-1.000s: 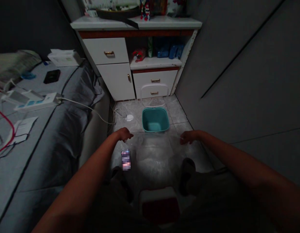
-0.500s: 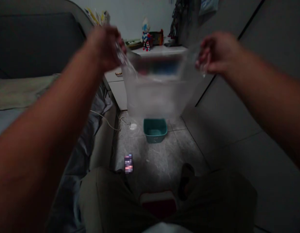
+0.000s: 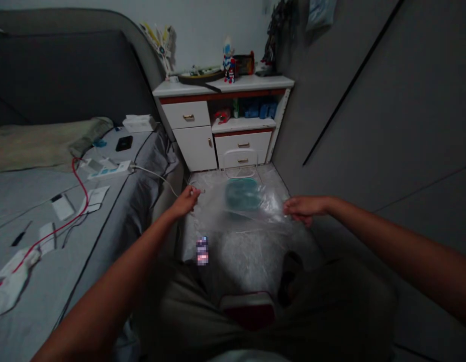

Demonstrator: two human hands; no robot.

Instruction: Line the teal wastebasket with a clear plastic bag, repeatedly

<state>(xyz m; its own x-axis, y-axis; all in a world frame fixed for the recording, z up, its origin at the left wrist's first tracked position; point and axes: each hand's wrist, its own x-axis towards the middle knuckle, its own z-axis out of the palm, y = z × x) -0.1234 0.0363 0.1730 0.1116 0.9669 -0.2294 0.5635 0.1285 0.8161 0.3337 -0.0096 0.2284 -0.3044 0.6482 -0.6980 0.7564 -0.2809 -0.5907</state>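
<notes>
Head view: left hand (image 3: 187,200) and right hand (image 3: 301,207) pinch a clear plastic bag (image 3: 271,207), best held evenly taut above the teal bin (image 3: 242,181).

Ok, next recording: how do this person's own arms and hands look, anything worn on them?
Both the left hand and the right hand are ungloved. No sleeve shows on either forearm, and I see no watch, bracelet or cable at the wrists. The picture is too dim and soft to rule out a thin ring.
</notes>
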